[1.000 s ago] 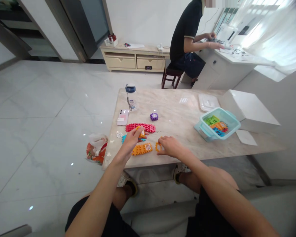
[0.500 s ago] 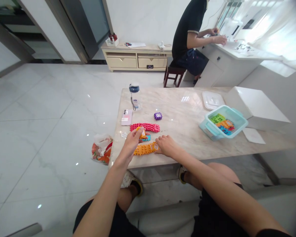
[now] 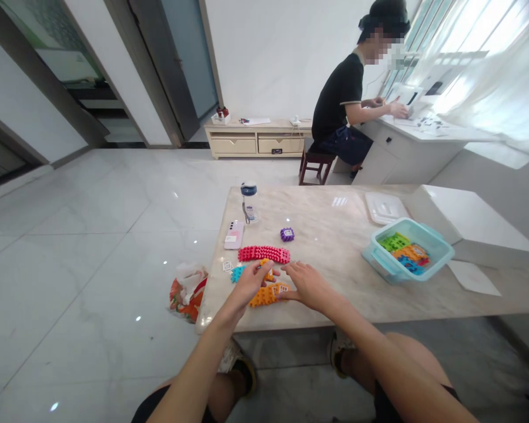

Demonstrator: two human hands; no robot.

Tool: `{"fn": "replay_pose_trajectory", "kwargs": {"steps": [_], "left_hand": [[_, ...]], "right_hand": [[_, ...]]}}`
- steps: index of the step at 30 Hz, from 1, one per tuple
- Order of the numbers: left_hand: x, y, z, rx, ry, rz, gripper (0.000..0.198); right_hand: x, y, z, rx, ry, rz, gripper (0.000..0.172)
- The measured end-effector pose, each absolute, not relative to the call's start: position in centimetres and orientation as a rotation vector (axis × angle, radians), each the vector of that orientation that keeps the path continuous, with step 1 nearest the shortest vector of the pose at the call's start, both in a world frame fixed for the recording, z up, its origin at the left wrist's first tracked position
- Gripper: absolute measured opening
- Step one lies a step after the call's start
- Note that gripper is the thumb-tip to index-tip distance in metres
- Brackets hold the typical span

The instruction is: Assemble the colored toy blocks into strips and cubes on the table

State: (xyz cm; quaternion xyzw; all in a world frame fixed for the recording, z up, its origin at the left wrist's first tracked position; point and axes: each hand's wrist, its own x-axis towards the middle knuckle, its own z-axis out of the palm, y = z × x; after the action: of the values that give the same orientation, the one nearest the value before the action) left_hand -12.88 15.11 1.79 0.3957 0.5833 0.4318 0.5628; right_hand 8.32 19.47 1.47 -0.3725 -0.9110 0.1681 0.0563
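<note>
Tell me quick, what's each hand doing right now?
Left hand: closed, pinching a small orange block.
Right hand: open, fingertips resting on the orange block strip.

orange strip [image 3: 263,296]: knobbly plastic, matt
pink strip [image 3: 263,254]: same studded plastic
surface [image 3: 335,226]: polished marble-look stone, glossy
tub [image 3: 390,271]: smooth translucent teal plastic
floor [image 3: 92,247]: glossy veined tiles, reflecting lights
stool [image 3: 312,160]: dark varnished wood
</note>
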Motion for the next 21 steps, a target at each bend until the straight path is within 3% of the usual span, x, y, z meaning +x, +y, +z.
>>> {"fn": "replay_pose_trajectory", "kwargs": {"steps": [3,9,21], "left_hand": [[-11.9,15.2,1.3,0.956,1.363,1.007,0.061],[-10.2,15.3,0.8,0.917,1.252,0.943,0.065],[-9.9,14.8,0.3,0.899,1.202,0.901,0.062]], "right_hand": [[9.0,19.4,1.9,-0.963,-2.627,0.569,0.077],[9.6,19.7,2.9,-0.799,-2.478,0.67,0.055],[9.6,20.0,3.1,-0.776,-2.484,0.67,0.054]]}}
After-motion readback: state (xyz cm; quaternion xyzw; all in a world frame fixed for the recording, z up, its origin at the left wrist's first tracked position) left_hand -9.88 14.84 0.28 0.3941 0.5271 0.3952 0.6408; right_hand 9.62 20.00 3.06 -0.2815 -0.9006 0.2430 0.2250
